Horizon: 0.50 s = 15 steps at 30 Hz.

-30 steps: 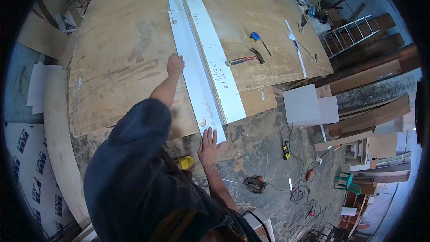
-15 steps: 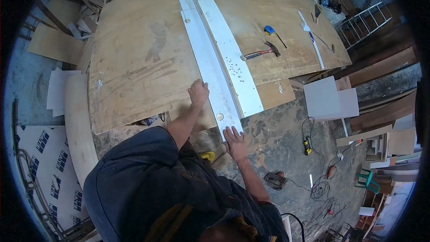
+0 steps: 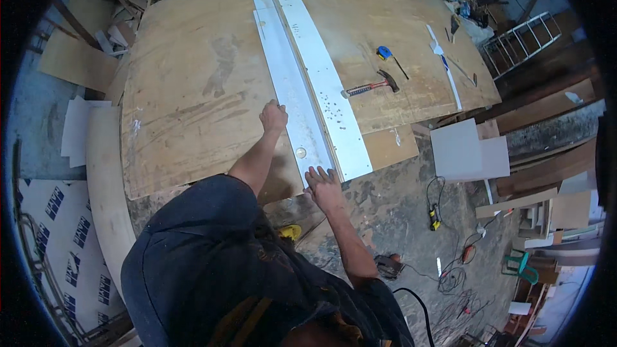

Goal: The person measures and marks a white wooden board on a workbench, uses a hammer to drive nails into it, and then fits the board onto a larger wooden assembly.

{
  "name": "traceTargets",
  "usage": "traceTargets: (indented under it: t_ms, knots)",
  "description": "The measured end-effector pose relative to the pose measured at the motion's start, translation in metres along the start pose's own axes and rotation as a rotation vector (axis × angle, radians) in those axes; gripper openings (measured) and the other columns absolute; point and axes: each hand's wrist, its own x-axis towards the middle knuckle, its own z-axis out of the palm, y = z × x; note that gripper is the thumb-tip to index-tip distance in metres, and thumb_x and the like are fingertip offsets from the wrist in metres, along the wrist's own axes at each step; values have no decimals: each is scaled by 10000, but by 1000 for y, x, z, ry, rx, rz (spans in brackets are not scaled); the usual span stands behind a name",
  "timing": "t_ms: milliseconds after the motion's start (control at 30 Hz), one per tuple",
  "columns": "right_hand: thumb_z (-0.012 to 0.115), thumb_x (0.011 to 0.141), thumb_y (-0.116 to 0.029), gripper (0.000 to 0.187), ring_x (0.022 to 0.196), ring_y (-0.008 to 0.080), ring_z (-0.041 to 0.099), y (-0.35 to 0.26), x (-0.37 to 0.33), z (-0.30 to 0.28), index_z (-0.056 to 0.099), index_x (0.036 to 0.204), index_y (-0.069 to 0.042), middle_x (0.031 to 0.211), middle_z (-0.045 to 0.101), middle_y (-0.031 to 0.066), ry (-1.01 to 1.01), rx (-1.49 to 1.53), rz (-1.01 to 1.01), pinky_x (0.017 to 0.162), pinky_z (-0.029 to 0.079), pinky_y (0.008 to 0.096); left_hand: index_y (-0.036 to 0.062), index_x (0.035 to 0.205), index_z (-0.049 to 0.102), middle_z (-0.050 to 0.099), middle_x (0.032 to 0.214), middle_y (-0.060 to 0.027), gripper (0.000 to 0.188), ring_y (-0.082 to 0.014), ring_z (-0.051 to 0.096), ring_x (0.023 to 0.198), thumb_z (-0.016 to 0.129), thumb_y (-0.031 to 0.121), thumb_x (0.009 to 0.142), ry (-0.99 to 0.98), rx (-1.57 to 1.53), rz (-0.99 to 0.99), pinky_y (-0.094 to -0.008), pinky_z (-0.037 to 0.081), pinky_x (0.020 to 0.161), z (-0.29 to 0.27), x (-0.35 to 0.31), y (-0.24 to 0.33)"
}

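Note:
Two long white boards lie side by side on a big plywood sheet, running from the near edge to the far edge. My left hand presses on the left edge of the left white board, about a third of the way up. My right hand rests flat with fingers spread on the near end of that board, where it meets the right white board. Small dark specks like nails lie on the right board's middle.
A hammer and a blue tape measure lie on the plywood to the right. A narrow white strip lies farther right. White panels, power tools and cables are on the floor at right. Curved boards stand at left.
The view has shifted, so the boards sit slightly lower and more central. Both hands stay on the left white board; my left hand appears nearer to the board's near end than before.

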Motion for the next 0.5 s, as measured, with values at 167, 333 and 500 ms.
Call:
traceTargets:
  t_ms: [167, 333, 500]
  knots:
    - [736, 823, -388, 560, 1331, 240, 517, 2, 36, -2, 591, 1312, -155, 1441, 554, 33, -45, 18, 44, 1108, 360, 497, 29, 1017, 659, 687, 1059, -209, 267, -373, 653, 1057, 650, 263, 888, -16, 21, -54, -497, 503, 907, -2, 34, 8]
    - [723, 836, -382, 578, 1349, 227, 503, 5, 69, -6, 559, 1348, -170, 1469, 529, 22, -92, 11, 71, 1103, 369, 511, 20, 1028, 679, 699, 1042, -213, 292, -379, 670, 1017, 661, 255, 854, -59, -3, -47, -491, 520, 884, -14, 66, 7]
    - [668, 891, -352, 560, 1395, 235, 448, 6, 85, -7, 521, 1399, -167, 1508, 484, 25, -129, 8, 71, 1072, 406, 500, -2, 1108, 674, 696, 1013, -228, 343, -377, 678, 971, 659, 219, 846, -128, 2, 99, -459, 534, 870, -20, 20, -8]
